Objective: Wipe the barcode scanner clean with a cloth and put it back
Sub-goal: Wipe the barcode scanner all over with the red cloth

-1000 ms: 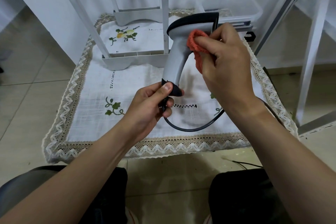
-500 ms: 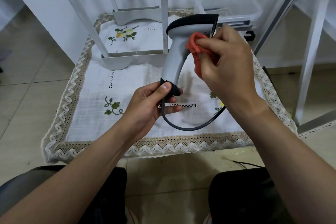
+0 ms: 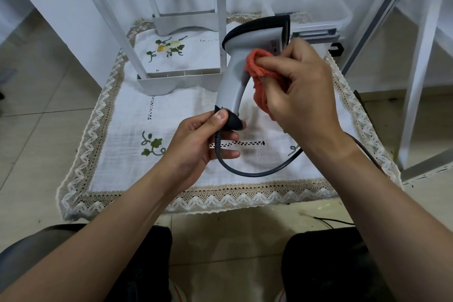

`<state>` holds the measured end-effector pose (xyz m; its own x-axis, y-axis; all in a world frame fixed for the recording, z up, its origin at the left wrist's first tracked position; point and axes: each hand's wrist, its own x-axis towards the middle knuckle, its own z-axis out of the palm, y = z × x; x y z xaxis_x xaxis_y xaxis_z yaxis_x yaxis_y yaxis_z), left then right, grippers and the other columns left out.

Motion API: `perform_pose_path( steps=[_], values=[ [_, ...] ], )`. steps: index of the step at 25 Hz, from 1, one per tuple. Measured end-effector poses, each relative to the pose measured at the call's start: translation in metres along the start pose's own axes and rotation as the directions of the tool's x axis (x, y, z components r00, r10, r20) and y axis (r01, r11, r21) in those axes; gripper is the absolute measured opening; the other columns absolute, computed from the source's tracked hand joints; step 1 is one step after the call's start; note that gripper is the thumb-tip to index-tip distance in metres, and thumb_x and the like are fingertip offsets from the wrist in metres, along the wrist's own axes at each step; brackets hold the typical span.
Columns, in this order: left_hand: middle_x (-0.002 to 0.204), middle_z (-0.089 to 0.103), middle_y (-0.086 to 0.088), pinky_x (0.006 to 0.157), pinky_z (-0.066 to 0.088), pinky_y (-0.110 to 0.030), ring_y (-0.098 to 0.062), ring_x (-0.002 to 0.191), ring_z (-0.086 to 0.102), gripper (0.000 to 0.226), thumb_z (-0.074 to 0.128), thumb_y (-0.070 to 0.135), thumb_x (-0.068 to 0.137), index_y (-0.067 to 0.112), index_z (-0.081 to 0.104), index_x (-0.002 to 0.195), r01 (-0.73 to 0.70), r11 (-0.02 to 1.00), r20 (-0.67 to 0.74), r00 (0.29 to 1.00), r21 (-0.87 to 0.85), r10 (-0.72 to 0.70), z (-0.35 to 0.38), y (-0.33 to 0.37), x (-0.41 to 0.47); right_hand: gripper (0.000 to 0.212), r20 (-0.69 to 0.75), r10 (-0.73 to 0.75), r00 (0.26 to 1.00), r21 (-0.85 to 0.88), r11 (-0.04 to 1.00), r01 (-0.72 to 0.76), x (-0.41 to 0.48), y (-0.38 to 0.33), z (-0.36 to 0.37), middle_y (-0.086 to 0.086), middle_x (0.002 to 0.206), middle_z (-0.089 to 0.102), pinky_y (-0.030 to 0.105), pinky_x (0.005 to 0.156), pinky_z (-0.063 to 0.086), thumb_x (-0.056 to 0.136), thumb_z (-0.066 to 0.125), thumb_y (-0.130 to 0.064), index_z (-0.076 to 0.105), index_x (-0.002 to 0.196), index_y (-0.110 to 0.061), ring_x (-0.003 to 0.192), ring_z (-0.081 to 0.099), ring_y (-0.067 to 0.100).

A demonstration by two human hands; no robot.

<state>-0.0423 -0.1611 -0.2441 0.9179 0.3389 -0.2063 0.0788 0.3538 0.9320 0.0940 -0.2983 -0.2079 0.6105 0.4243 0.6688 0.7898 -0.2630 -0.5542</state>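
White linen, stitched with green leaf sprigs and edged in zigzag lace, makes up the embroidered cover [image 3: 122,130] that spreads across the low surface from the far left. On its back half stands a white plastic frame [image 3: 159,83], its slanting legs rising out of the top of the view.

Further right, the left hand [image 3: 196,144] holds the barcode scanner [image 3: 232,81] above the cover. Thumb and forefinger pinch the dark cap at the foot of the handle, and the lower fingers reach out loosely under the cable's strain relief. The scanner is upright, tilted slightly to the right. Its grey handle rises to a black-topped head that points right. The dark cable [image 3: 257,174] drops from the foot of the handle, loops low over the cover and passes under the right forearm.

An orange-red cloth [image 3: 259,66] is bunched against the front of the scanner's neck, just under the head (a loose fold hangs down beside the handle). The right hand [image 3: 304,95] has its fingers curled round the cloth, thumb and fingertips pressing it onto the grey plastic.

Behind that hand, at the back right, sits a clear bin [image 3: 326,14].
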Motion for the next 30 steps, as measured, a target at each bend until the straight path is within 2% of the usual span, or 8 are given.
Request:
perform_pose_path(
  steps=[5, 8, 12, 16, 21, 23, 26, 30],
  values=[
    [0.101, 0.078, -0.009, 0.058, 0.062, -0.031, -0.009, 0.076, 0.068, 0.040, 0.061, 0.033, 0.088, 0.001, 0.072, 0.109, 0.005, 1.000, -0.001, 1.000, -0.004, -0.005, 0.0005, 0.0023, -0.0015, 0.017, -0.018, -0.016, 1.000, 0.002, 1.000, 0.016, -0.0005, -0.0026, 0.0014, 0.009, 0.084, 0.054, 0.041, 0.061, 0.048, 0.094, 0.068, -0.013, 0.080, 0.107, -0.012, 0.073, 0.054, 0.019],
    [0.102, 0.078, -0.011, 0.059, 0.062, -0.031, -0.010, 0.076, 0.069, 0.038, 0.062, 0.032, 0.088, 0.002, 0.073, 0.106, 0.008, 1.000, -0.019, 1.000, -0.007, -0.008, -0.0002, 0.0015, -0.0007, 0.017, 0.082, -0.062, 0.995, 0.014, 0.998, 0.061, -0.0045, -0.0045, 0.0054, 0.013, 0.085, 0.055, 0.043, 0.060, 0.049, 0.094, 0.069, -0.009, 0.080, 0.107, -0.010, 0.073, 0.056, 0.025],
    [0.103, 0.078, -0.011, 0.059, 0.061, -0.031, -0.010, 0.077, 0.068, 0.039, 0.061, 0.032, 0.088, 0.000, 0.072, 0.108, 0.012, 1.000, -0.010, 1.000, -0.024, -0.012, 0.0003, 0.0021, -0.0007, 0.017, 0.036, -0.044, 0.998, 0.033, 0.999, 0.043, -0.0026, -0.0050, 0.0052, 0.014, 0.085, 0.056, 0.040, 0.061, 0.049, 0.094, 0.069, -0.010, 0.079, 0.107, -0.010, 0.072, 0.056, 0.023],
    [0.102, 0.078, -0.009, 0.052, 0.056, -0.026, -0.008, 0.078, 0.069, 0.036, 0.060, 0.034, 0.087, 0.006, 0.073, 0.103, 0.018, 1.000, -0.023, 1.000, -0.014, -0.018, 0.0015, 0.0035, -0.0015, 0.016, 0.110, -0.088, 0.990, 0.050, 0.995, 0.083, -0.0030, -0.0059, 0.0053, 0.013, 0.085, 0.057, 0.035, 0.063, 0.049, 0.094, 0.069, -0.011, 0.080, 0.105, -0.011, 0.073, 0.057, 0.020],
    [0.100, 0.078, -0.009, 0.051, 0.056, -0.025, -0.009, 0.078, 0.070, 0.038, 0.060, 0.035, 0.087, 0.005, 0.072, 0.105, 0.021, 0.999, -0.021, 1.000, -0.037, -0.022, 0.0018, 0.0046, -0.0016, 0.018, 0.111, -0.066, 0.992, 0.078, 0.995, 0.057, -0.0020, -0.0057, 0.0042, 0.011, 0.086, 0.057, 0.030, 0.064, 0.050, 0.093, 0.069, -0.008, 0.080, 0.106, -0.011, 0.074, 0.056, 0.015],
    [0.100, 0.078, -0.009, 0.051, 0.057, -0.026, -0.009, 0.078, 0.070, 0.037, 0.060, 0.035, 0.086, 0.005, 0.072, 0.105, 0.026, 0.998, -0.032, 0.999, -0.053, -0.028, 0.0016, 0.0051, -0.0013, 0.017, 0.153, -0.079, 0.985, 0.086, 0.994, 0.066, -0.0011, -0.0065, 0.0026, 0.008, 0.085, 0.057, 0.023, 0.064, 0.048, 0.092, 0.069, -0.009, 0.080, 0.105, -0.012, 0.073, 0.055, 0.010],
    [0.097, 0.078, -0.008, 0.050, 0.058, -0.026, -0.009, 0.077, 0.070, 0.038, 0.060, 0.035, 0.085, 0.005, 0.072, 0.105, 0.031, 0.998, -0.021, 0.999, -0.055, -0.032, 0.0033, 0.0059, -0.0018, 0.019, 0.066, -0.028, 0.997, 0.104, 0.994, 0.021, 0.0018, -0.0059, -0.0006, 0.002, 0.085, 0.052, 0.006, 0.065, 0.037, 0.093, 0.069, -0.008, 0.080, 0.108, -0.012, 0.070, 0.050, -0.003],
    [0.096, 0.078, -0.008, 0.048, 0.056, -0.025, -0.008, 0.074, 0.070, 0.037, 0.060, 0.035, 0.084, 0.006, 0.072, 0.103, 0.055, 0.994, -0.036, 0.998, -0.092, -0.058, 0.0040, 0.0075, -0.0013, 0.021, 0.189, -0.065, 0.980, 0.102, 0.994, 0.046, -0.0018, -0.0079, 0.0021, 0.004, 0.085, 0.055, 0.007, 0.067, 0.038, 0.092, 0.065, -0.019, 0.081, 0.105, -0.013, 0.073, 0.050, 0.004]
  ],
)
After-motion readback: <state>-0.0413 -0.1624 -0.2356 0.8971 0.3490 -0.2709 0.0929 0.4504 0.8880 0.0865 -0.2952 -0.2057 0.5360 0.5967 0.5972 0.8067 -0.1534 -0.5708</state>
